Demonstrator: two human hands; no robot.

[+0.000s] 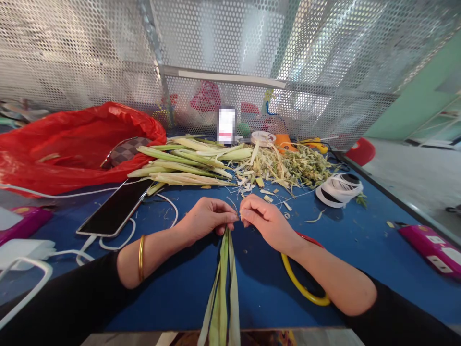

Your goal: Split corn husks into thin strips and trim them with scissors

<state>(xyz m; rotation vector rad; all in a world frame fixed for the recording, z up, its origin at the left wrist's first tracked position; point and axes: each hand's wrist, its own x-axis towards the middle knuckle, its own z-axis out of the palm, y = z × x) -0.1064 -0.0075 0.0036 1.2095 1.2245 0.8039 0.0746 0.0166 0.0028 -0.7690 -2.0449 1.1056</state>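
My left hand (207, 217) is closed in a pinch on the top of a bundle of long pale green leaf strips (224, 276), which hang down past the table's front edge. Close beside it, my right hand (268, 222) is also pinched, its fingertips almost touching the left ones. A thin thread or wire (232, 203) shows just above the fingertips; what the right fingers hold is too small to make out. Behind the hands lies a pile of long green and whitish leaves (190, 161), with shredded scraps (281, 166) to its right.
A red plastic bag (72, 120) and a black-screened phone (117, 207) with white cables lie left. A white spool (338, 190) and purple power strip (430, 247) are right. A yellow ring-shaped thing (306, 290) lies under my right forearm. Perforated metal panels (223, 43) stand behind.
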